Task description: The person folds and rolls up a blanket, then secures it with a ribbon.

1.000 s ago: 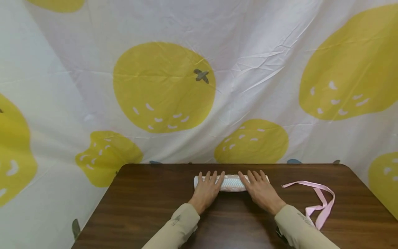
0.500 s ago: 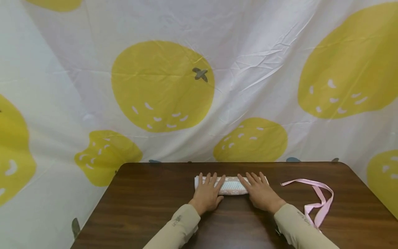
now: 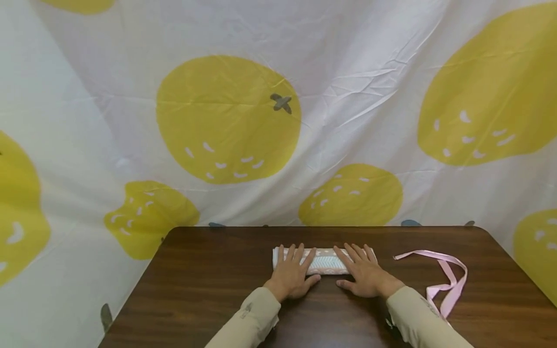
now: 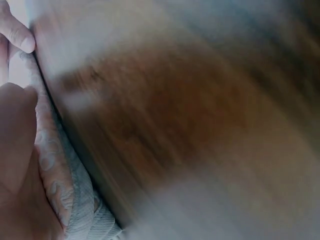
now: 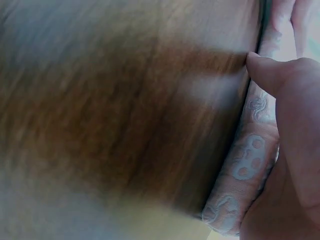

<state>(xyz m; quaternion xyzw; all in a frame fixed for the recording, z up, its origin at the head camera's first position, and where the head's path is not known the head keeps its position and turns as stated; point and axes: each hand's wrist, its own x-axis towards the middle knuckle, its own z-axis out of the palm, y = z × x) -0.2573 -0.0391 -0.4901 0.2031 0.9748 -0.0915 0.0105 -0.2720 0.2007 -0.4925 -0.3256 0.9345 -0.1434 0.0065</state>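
The rolled patterned cloth [image 3: 324, 261] lies at lower centre on the dark wooden table [image 3: 204, 280]. The left hand [image 3: 292, 275] and right hand [image 3: 364, 274] press it with straight, flat fingers. Rolling looks nearly finished; next likely calls for the pink ribbon [image 3: 448, 280], lying at right. Since earlier, both hands have slid nearer, thumbs spreading.

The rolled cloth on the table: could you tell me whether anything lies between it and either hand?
Nothing visible does. Both the left hand and the right hand already rest flat on the rolled cloth.
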